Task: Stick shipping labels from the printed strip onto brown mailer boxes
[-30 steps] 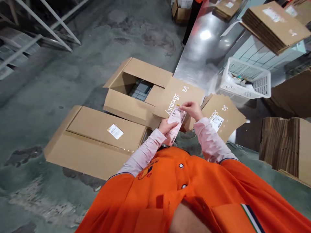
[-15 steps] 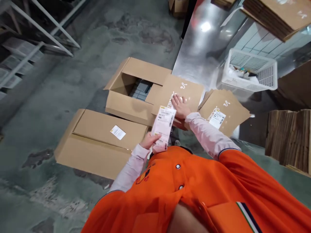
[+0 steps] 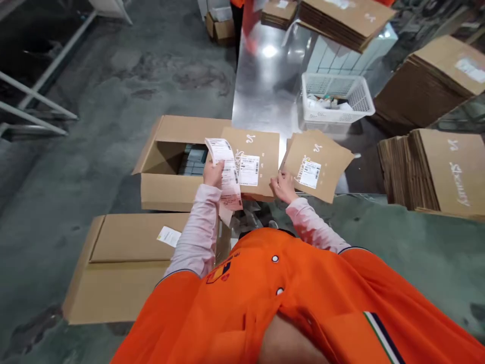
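My left hand (image 3: 212, 175) is closed on a strip of white shipping labels (image 3: 227, 171), held up over the edge of an open carton. My right hand (image 3: 282, 186) grips the near edge of a flat brown cardboard mailer (image 3: 265, 151) that bears a white label (image 3: 249, 170) on its face. A second flat mailer (image 3: 320, 161), also labelled, lies just to the right on the metal table (image 3: 261, 91).
An open carton (image 3: 166, 167) with grey packs inside stands on the floor to the left. A sealed carton (image 3: 125, 263) lies nearer me. A white basket (image 3: 335, 98) sits on the table. Stacks of flat cardboard (image 3: 435, 167) stand to the right and at the back.
A label now sits on the mailer where my right hand was pressing. My right hand has slid to the mailer's near edge. My left hand has lifted the label strip higher and further left.
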`<state>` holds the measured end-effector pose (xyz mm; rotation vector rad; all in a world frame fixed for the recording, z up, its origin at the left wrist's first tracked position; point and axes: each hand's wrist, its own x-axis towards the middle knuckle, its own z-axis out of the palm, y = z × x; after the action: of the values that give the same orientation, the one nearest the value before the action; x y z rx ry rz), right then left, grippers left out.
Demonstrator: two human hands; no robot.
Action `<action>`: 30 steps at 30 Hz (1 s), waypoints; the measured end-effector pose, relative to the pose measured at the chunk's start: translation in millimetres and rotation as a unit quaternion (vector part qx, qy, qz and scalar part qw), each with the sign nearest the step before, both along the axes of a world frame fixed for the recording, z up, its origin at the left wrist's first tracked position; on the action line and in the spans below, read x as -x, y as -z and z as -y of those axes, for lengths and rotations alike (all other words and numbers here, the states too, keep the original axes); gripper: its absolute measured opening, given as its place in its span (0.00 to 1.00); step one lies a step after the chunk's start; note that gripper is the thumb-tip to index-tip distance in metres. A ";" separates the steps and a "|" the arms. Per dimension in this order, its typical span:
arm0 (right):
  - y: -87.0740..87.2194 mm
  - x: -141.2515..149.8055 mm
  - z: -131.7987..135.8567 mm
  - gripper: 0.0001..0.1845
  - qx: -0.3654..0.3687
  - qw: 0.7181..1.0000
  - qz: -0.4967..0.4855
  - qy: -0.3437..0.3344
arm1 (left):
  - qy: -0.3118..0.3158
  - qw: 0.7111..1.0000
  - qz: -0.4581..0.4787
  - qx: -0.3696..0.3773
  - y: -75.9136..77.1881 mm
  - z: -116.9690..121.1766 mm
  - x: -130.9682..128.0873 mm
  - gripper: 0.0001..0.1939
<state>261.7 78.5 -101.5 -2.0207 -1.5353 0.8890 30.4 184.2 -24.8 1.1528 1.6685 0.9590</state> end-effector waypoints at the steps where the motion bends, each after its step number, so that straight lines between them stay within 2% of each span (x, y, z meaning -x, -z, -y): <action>1: -0.2 -4.9 2.6 0.30 -0.017 0.999 -0.038 0.023 | -0.002 1.000 0.017 0.010 -6.3 4.1 -5.4 0.06; 3: -0.3 -28.5 12.5 0.31 -0.064 0.985 -0.131 0.089 | 0.012 0.997 0.072 0.027 -22.0 14.9 -19.9 0.09; 5: 0.2 -70.7 26.9 0.32 -0.116 0.961 -0.198 0.156 | 0.046 0.990 0.133 0.028 -38.5 27.7 -35.3 0.11; 7: -0.2 -122.1 41.3 0.33 -0.139 0.948 -0.194 0.213 | 0.070 0.982 0.174 0.019 -51.4 41.3 -46.3 0.13; 9: -4.5 -163.9 50.4 0.34 -0.078 0.958 -0.122 0.249 | 0.083 0.978 0.192 0.008 -57.7 55.6 -50.7 0.18; 11: -15.5 -177.4 51.6 0.38 0.016 0.964 -0.038 0.261 | 0.102 0.977 0.187 -0.002 -57.2 70.5 -50.5 0.24; 12: -23.5 -170.4 49.5 0.41 0.045 0.969 -0.030 0.239 | 0.117 0.977 0.179 -0.005 -55.1 78.0 -49.9 0.25; 14: -42.8 -132.1 42.5 0.44 0.042 0.983 -0.124 0.128 | 0.162 0.974 0.160 0.005 -49.5 91.8 -49.5 0.27; 15: -52.6 -104.9 38.8 0.43 0.020 0.974 -0.220 0.046 | 0.193 0.970 0.148 0.022 -46.9 97.5 -49.8 0.27; 16: -61.6 -75.6 35.9 0.42 0.003 0.947 -0.321 -0.028 | 0.225 0.964 0.137 0.042 -44.9 102.0 -50.3 0.27; 17: -69.1 -47.2 34.2 0.40 -0.018 0.919 -0.392 -0.045 | 0.254 0.957 0.126 0.063 -43.5 105.1 -50.7 0.26; 18: -74.7 -21.7 33.7 0.36 -0.041 0.899 -0.436 -0.024 | 0.270 0.953 0.119 0.073 -42.7 106.7 -50.8 0.26; 20: -80.4 14.3 35.0 0.32 -0.054 0.878 -0.475 0.006 | 0.243 0.961 0.122 0.057 -42.3 106.3 -49.6 0.28; 22: -81.3 28.6 34.3 0.30 -0.029 0.874 -0.484 -0.035 | 0.158 0.977 0.138 0.023 -41.3 104.1 -46.5 0.27; 24: -82.1 27.6 27.0 0.29 -0.020 0.879 -0.470 -0.077 | 0.099 0.985 0.144 0.014 -37.8 103.7 -43.1 0.25; 28: -90.1 18.0 2.4 0.20 -0.056 0.932 -0.350 -0.079 | 0.074 0.991 0.115 0.011 -21.9 112.8 -41.9 0.22; 30: -92.3 19.2 -5.7 0.16 -0.045 0.944 -0.310 -0.105 | 0.031 0.996 0.087 -0.014 -10.9 117.9 -43.9 0.24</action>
<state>242.5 84.2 -9.1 -1.3339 -1.3953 1.3504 74.2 66.3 -14.0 1.1001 1.4765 1.0171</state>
